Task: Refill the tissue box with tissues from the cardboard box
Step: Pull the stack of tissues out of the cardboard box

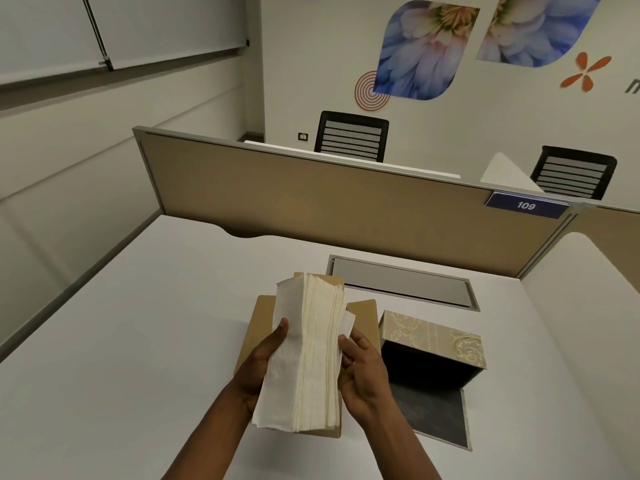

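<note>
A thick stack of white tissues [308, 355] is held above the desk between both hands. My left hand [263, 362] grips its left face with the thumb on top. My right hand [360, 372] presses against its right side, fingertips on a loose tissue corner. Under the stack lies the brown cardboard box [363, 308] with its flaps spread open; most of it is hidden. To the right the beige patterned tissue box [433, 336] lies on its side, its dark open inside facing me, with its dark base panel [436, 417] flat on the desk before it.
The white desk [138, 341] is bounded at the back by a tan partition [311, 202] with a "109" label [526, 205]. A grey cable hatch [401, 282] sits in the desk behind the boxes. Two black chairs stand beyond the partition.
</note>
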Available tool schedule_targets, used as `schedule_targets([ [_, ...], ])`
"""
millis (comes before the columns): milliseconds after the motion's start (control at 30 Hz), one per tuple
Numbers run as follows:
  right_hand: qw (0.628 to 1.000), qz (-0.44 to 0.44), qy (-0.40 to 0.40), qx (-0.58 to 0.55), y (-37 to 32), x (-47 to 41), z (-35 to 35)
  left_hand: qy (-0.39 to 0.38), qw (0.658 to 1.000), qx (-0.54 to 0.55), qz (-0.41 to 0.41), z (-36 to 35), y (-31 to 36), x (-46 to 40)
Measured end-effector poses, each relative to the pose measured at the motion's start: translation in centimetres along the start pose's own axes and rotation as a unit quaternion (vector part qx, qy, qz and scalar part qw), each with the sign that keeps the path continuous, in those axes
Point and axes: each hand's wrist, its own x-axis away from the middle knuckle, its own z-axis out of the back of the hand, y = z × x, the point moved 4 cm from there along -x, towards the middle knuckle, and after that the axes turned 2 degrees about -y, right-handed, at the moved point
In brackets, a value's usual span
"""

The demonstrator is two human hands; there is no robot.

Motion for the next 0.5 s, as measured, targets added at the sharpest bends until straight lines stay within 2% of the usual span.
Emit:
schedule_targets([
  [100,1.000,0.005,0.014,-0.005,-0.1,0.0,0.2,0.010,1.000,0.006,-0.002,0.0,0.1,0.0],
  [200,1.000,-0.001,0.023,0.006,0.1,0.2,-0.1,-0.011,0.999,0.031,-0.004,-0.7,0.1,-0.1],
  [367,0.986,0.060,0.072,0.139,0.2,0.2,-0.2,-0.065,0.997,0.042,0.015,-1.7,-0.7,-0.6],
  [433,0.987,0.059,0.072,0.130,0.3,0.3,-0.1,-0.067,0.997,0.038,0.021,-1.8,-1.1,-0.7],
  [500,0.997,0.014,0.035,0.064,0.4,0.5,-0.3,-0.063,0.997,0.040,0.019,-1.6,-1.1,-0.8],
])
